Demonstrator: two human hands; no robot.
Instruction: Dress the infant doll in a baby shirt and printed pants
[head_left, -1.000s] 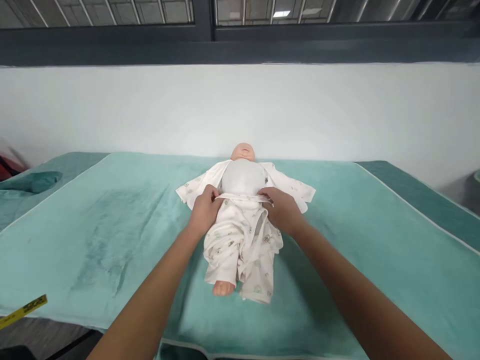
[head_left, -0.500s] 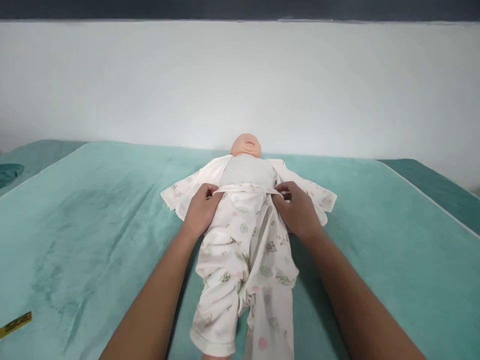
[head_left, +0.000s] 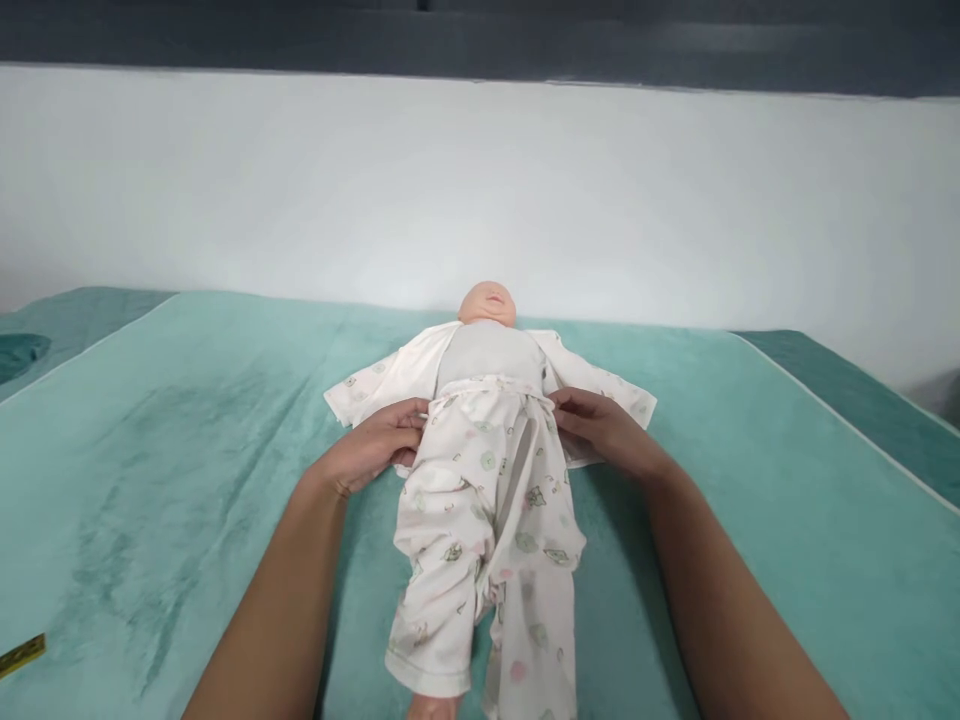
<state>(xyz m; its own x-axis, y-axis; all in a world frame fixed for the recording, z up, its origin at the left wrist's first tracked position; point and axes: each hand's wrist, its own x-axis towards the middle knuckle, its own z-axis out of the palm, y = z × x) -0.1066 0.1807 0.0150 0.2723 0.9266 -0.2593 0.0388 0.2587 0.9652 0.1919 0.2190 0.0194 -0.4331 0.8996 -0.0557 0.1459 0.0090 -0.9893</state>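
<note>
A baby doll [head_left: 487, 303] lies on its back, head toward the wall, wearing patterned white pants [head_left: 487, 470] with the waistband across its grey belly. An open white jacket [head_left: 412, 360] in the same print spreads under its torso, with both sleeves out to the sides. My left hand [head_left: 379, 440] is at the left side of the waistband, its fingertips closed on the pants' edge. At the opposite side, my right hand [head_left: 604, 430] pinches the waistband edge. A bare foot [head_left: 435, 707] shows below the left pant leg; the right leg's fabric looks flat at its lower end.
The doll rests on a teal padded surface [head_left: 210, 480] with wrinkles and a pale seam on either side. Behind it rises a white wall [head_left: 480, 180] with a dark band on top. A yellow-and-black strip [head_left: 22, 655] lies at the lower left.
Both hands have moved outward from the front of the waistband to the hips. The waistband, earlier pulled taut and wide, now lies closer against the belly. The view has tilted slightly up.
</note>
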